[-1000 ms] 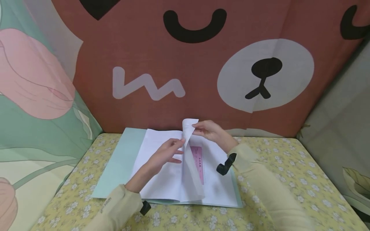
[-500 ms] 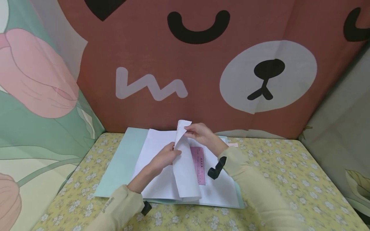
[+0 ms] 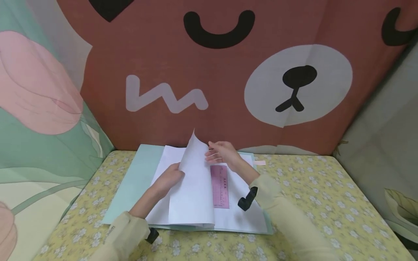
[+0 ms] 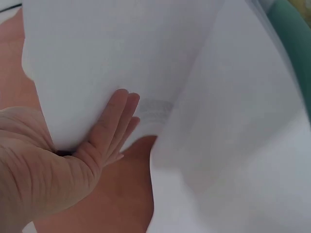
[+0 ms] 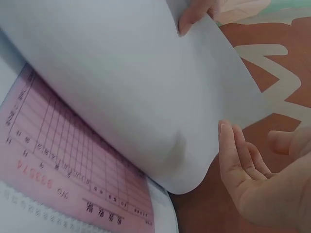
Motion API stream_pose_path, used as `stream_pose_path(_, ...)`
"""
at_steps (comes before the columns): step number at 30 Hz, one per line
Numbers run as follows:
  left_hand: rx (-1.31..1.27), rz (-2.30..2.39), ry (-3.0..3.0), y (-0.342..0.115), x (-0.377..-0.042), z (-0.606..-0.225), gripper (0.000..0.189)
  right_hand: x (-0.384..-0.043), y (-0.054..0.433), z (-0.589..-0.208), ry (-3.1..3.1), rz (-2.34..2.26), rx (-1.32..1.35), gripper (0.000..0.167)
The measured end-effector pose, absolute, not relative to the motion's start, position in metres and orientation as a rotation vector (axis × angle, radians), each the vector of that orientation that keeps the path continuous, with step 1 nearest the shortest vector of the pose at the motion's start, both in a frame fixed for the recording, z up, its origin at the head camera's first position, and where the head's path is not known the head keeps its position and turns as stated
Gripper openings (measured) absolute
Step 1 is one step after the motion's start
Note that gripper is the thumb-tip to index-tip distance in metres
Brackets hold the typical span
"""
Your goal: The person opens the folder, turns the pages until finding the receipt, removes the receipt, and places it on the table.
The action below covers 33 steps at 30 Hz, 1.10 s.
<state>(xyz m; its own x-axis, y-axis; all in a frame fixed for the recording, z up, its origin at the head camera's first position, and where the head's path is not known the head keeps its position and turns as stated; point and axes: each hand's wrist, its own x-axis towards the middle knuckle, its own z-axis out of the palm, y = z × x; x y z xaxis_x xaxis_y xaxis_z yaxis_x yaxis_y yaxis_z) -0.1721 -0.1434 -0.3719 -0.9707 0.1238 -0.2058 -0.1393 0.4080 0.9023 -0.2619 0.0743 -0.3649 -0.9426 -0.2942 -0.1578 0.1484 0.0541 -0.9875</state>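
Note:
A light-green folder (image 3: 134,181) lies spread on the table with white sheets inside. One white page (image 3: 192,192) stands lifted and curves over toward the left. My left hand (image 3: 166,181) pinches its left edge, thumb on the near face; in the left wrist view that hand's fingers (image 4: 116,116) extend along the other face. Just right of the page's upper part is my right hand (image 3: 225,154), fingers extended and holding nothing. The right wrist view has its fingertips (image 5: 226,128) close to the page's edge. Beneath the page, a pink printed form (image 3: 220,186) is partly covered.
The table has a yellow floral cloth (image 3: 310,195). A pale pink tab (image 3: 260,163) sticks out at the folder's right side. Behind stands a brown bear-print curtain (image 3: 163,127), with a green floral curtain (image 3: 42,152) at the left.
The page has swung leftward from a near-upright roll and now spreads wider. My left hand went left with it, while my right hand let go of the page's top.

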Motion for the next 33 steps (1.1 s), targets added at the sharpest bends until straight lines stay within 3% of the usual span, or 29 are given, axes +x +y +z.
stream_pose_path(11, -0.143, 1.475, 2.482, -0.177, -0.176, -0.393, 0.061, -0.255, 0.099, -0.391, 2.125, -1.820, -0.074, 0.035)
stream_pose_path(21, -0.205, 1.053, 2.757, -0.199, -0.188, -0.414, 0.063, -0.247, 0.127, -0.416, 2.023, -1.933, -0.030, 0.035)
stream_pose_path(33, -0.173, 0.804, 2.919, -0.200, -0.187, -0.430, 0.067, -0.240, 0.147, -0.431, 2.100, -1.922, 0.097, 0.028)
